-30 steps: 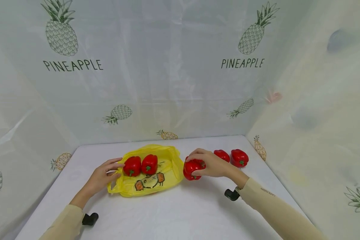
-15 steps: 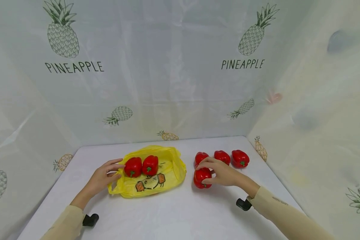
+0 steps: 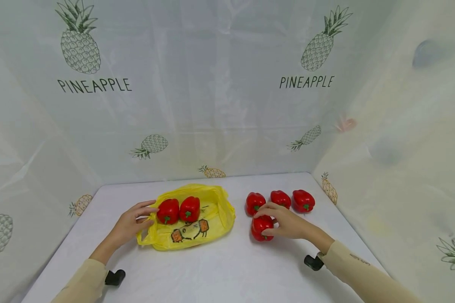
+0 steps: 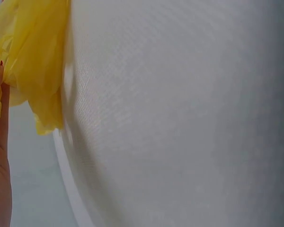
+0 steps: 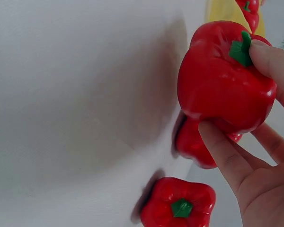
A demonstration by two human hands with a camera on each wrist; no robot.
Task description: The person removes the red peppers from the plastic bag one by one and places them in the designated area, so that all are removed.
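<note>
A red bell pepper (image 3: 260,229) with a green stem is gripped between the thumb and fingers of my right hand (image 3: 290,222). In the right wrist view the thumb lies beside the stem of this pepper (image 5: 222,90), with a shadow on the cloth behind it. My left hand (image 3: 129,223) holds the left edge of a yellow plastic bag (image 3: 216,231), which lies with its mouth spread. Two more red peppers (image 3: 190,209) sit side by side in the bag. Yellow plastic (image 4: 38,52) wraps near the left fingers in the left wrist view.
Behind the right hand stand three red bell peppers in a row: a left one (image 3: 255,203), a middle one (image 3: 280,198) and a right one (image 3: 303,201). A white cloth covers the table (image 3: 197,277). Pineapple-print curtains (image 3: 227,105) enclose the back and sides.
My right hand has carried its pepper from the bag's right edge rightward and nearer to me, uncovering the left pepper of the row. The left hand and bag hardly moved.
</note>
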